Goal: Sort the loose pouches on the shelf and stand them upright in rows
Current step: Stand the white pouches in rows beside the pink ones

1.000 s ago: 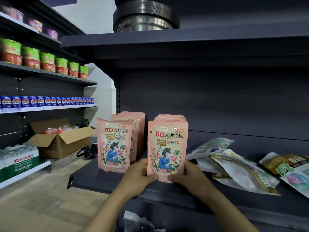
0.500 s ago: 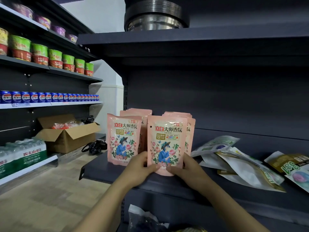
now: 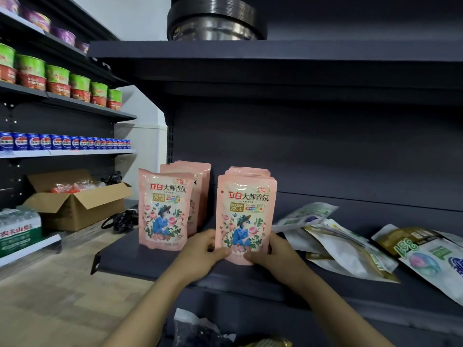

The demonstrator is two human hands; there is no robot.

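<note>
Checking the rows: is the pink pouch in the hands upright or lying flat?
Upright: the pink pouch stands on its base, both hands gripping its bottom corners.

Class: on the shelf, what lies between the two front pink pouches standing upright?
Bare shelf and, at the bottom, the left hand gripping the right pouch; left pouch stands apart. Head view.
</note>
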